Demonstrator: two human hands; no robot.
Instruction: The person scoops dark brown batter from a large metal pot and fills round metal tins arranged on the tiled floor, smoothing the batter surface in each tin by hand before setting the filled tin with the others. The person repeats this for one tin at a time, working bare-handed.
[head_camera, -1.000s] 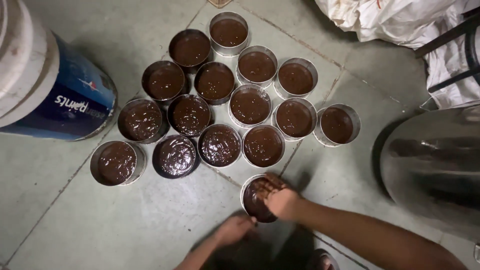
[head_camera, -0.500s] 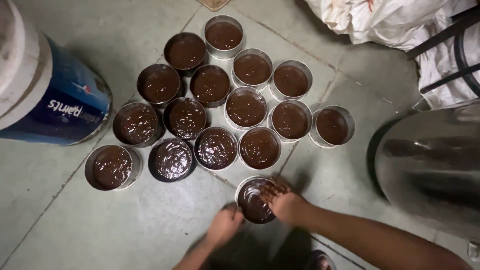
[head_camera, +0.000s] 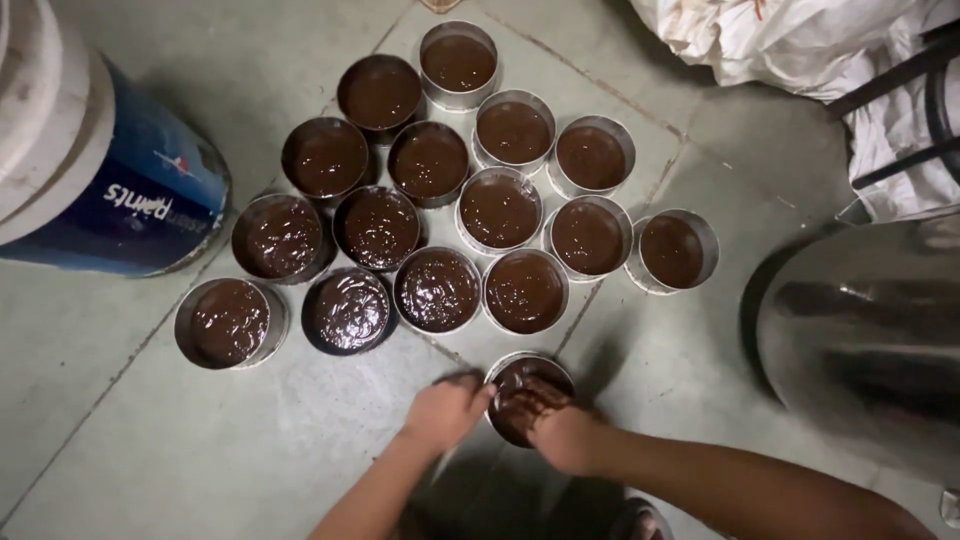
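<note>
Seemingly to steady it, the left hand (head_camera: 445, 410) braces the nearest tin (head_camera: 525, 395) at nine o'clock, fingers loosely curled. The right hand (head_camera: 555, 425) lies spread over its batter, levelling.

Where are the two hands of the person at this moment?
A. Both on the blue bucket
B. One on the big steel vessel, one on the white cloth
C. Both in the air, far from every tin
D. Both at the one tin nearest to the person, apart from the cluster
D. The left hand touches the near tin on its left rim and the right hand lies over its right side; this tin stands alone below the cluster.
</note>
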